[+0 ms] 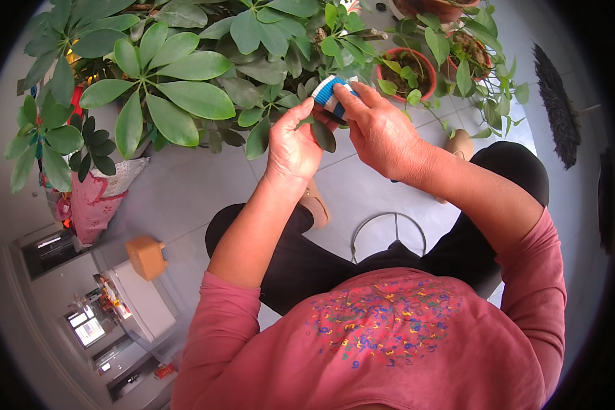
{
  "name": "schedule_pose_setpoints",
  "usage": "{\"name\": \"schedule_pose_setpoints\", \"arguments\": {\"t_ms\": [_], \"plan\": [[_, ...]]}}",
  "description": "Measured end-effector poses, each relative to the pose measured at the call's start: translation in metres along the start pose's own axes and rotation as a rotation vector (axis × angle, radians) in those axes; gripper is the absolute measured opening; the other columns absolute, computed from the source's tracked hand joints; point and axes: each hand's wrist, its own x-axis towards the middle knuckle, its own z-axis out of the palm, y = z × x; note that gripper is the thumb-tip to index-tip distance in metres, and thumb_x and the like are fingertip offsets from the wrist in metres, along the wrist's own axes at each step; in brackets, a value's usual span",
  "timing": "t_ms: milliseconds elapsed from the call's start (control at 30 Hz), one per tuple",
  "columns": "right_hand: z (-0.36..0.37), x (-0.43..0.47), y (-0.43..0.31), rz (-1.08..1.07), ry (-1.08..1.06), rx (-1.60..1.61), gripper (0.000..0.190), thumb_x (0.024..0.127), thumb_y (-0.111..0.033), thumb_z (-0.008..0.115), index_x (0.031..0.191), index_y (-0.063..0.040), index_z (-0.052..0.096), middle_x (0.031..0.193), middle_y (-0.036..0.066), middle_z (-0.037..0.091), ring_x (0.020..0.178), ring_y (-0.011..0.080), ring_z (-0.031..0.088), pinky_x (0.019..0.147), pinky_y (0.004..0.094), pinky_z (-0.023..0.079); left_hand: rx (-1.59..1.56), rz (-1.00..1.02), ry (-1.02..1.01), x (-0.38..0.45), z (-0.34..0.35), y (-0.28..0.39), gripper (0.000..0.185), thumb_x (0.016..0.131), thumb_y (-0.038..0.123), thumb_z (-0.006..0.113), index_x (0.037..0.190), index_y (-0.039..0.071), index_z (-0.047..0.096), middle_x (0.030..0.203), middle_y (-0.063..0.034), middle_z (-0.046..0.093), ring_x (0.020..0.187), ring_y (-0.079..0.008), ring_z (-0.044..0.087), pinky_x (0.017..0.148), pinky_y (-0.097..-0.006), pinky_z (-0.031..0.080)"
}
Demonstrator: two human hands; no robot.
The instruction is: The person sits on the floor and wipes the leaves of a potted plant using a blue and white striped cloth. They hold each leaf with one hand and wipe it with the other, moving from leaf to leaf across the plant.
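Note:
My right hand holds a blue, white and dark striped knitted cloth with a ribbed edge, possibly a sock. Its fingers press the cloth down over my left hand. Palm up, the left hand supports leaves of an umbrella plant, its thumb raised to the cloth's edge. One dark green leaf droops past the left palm between the two hands. The left fingertips are hidden beneath leaves and cloth. The large umbrella plant spreads its glossy leaves in front of me and to the left.
Trailing pothos grows in a terracotta-coloured pot and others at the upper right. A round metal stool frame shows between my legs. Left stand an orange stool and pink fabric. A dark fluffy object lies right on the tiled floor.

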Motion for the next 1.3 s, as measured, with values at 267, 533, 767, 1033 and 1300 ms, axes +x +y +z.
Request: {"name": "schedule_pose_setpoints", "arguments": {"t_ms": [267,533,767,1033,1300], "plan": [[-0.021,0.006,0.021,0.292,-0.168,0.066,0.047,0.083,0.000,0.058,0.130,0.001,0.055,0.100,0.025,0.063,0.090,0.0422,0.062,0.080,0.0432,0.051,0.130,0.052,0.034,0.004,-0.017,0.004,0.031,0.085,0.015,0.063,0.111,-0.003,0.062,0.105,-0.0147,0.068,0.095,-0.0251,0.064,0.082,-0.0335,0.047],[-0.026,-0.011,0.008,0.129,0.111,0.122,0.029,0.090,-0.006,0.052,0.118,0.000,0.052,0.096,0.029,0.059,0.087,0.0471,0.061,0.078,0.0507,0.050,0.218,0.153,0.111,0.006,-0.004,-0.002,0.026,0.083,0.004,0.064,0.109,0.004,0.064,0.100,-0.0078,0.069,0.085,-0.0222,0.068,0.074,-0.0331,0.051],[-0.006,-0.009,-0.003,-0.017,0.052,0.002,0.054,0.084,0.000,0.058,0.136,-0.002,0.046,0.112,0.024,0.058,0.093,0.0418,0.064,0.078,0.0455,0.055,0.227,0.155,0.147,0.006,0.004,-0.005,0.023,0.083,0.003,0.065,0.106,0.004,0.066,0.099,-0.0054,0.067,0.090,-0.0179,0.063,0.078,-0.0323,0.048],[0.005,0.002,0.004,0.012,-0.002,0.107,0.058,0.080,0.003,0.061,0.137,-0.003,0.050,0.106,0.021,0.061,0.088,0.0401,0.064,0.077,0.0426,0.055,0.158,0.173,0.148,0.005,-0.003,-0.007,0.029,0.087,-0.002,0.061,0.115,0.003,0.062,0.107,-0.0055,0.065,0.098,-0.0201,0.063,0.091,-0.0360,0.051],[-0.009,0.000,0.022,0.243,-0.085,0.129,0.050,0.082,0.000,0.059,0.131,0.000,0.055,0.097,0.025,0.063,0.088,0.0401,0.064,0.081,0.0423,0.051,0.167,0.190,-0.009,0.003,-0.002,0.001,0.038,0.089,-0.002,0.058,0.127,-0.002,0.053,0.113,-0.0195,0.068,0.101,-0.0267,0.066,0.088,-0.0372,0.054]]}}
